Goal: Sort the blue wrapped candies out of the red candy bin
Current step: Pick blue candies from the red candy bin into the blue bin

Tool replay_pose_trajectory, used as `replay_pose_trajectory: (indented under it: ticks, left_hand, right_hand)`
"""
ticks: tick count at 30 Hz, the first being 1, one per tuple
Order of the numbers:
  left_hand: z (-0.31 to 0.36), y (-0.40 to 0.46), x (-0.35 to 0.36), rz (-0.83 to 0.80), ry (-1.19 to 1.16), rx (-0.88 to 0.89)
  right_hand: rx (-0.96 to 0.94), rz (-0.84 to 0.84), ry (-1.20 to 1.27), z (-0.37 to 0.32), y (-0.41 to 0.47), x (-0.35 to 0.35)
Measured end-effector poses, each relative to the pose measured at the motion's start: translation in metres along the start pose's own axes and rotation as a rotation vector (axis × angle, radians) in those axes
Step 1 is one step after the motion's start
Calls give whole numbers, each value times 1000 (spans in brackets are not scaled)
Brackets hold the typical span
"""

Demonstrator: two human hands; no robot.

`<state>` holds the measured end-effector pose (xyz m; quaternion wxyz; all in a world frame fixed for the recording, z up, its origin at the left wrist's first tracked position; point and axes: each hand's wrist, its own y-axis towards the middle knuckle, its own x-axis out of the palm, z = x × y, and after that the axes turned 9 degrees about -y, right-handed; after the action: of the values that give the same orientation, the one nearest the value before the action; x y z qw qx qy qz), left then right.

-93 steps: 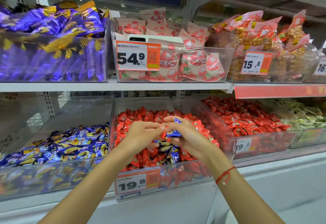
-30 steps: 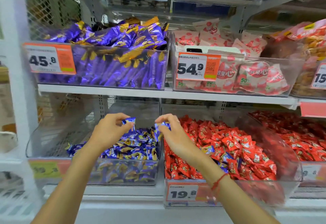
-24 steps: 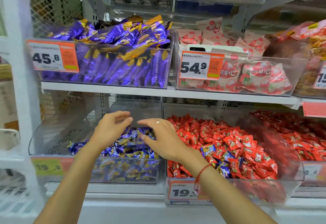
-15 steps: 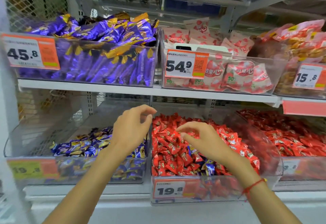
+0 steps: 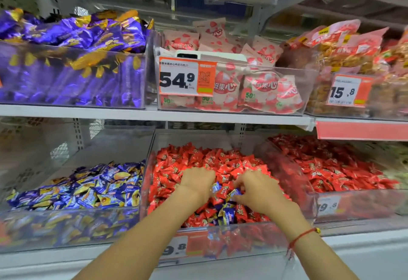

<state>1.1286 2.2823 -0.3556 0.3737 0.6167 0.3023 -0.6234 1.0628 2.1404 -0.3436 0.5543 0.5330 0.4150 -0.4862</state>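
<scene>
Both hands are down in the red candy bin, a clear plastic bin on the lower shelf. The left hand lies knuckles-up on the heap with its fingers curled down among the red candies; whether they hold anything cannot be told. The right hand has its fingers bent inward, their tips at a blue wrapped candy with a gold mark; a firm pinch cannot be confirmed. Another blue candy shows in the gap between the two hands, just beside the left fingers.

Nearer the person than the fingers, under the wrists, a small cluster of blue candies lies mixed with red against the bin's clear front wall, which stands just below the forearms and carries an orange price tag. Beyond the fingertips the red heap runs to the back wall with open air above it, under the upper shelf edge. Left of the left fingers, past the bin's side wall, sits the blue candy bin. Right of the right fingers another bin of red candies adjoins. A red string bracelet circles the right wrist.
</scene>
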Motion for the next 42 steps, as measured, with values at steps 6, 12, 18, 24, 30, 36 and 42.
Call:
replay_pose_trajectory:
  ticks: [6, 12, 18, 24, 30, 36, 42]
  left_hand:
    - [1, -1, -1, 40, 1, -28]
    - [-21, -39, -18, 264, -407, 21]
    - [-31, -66, -23, 223, -963, 5]
    - [-9, -62, -29, 69, -1562, -231]
    - [-20, -65, -17, 203, -1221, -98]
    - [-42, -69, -30, 162, -1028, -7]
    - [-32, -70, -27, 150, -1026, 84]
  right_hand:
    - [82, -20, 181, 8, 6, 10]
    - [113, 23, 630, 31, 0, -5]
    - [46, -58, 1063, 18, -16, -39]
    - [89, -67, 1189, -21, -15, -37]
    - [-26, -127, 1056, -29, -8, -31]
    - [-145, -207, 338, 6, 5, -18]
    - [-174, -217, 67, -1, 8, 12]
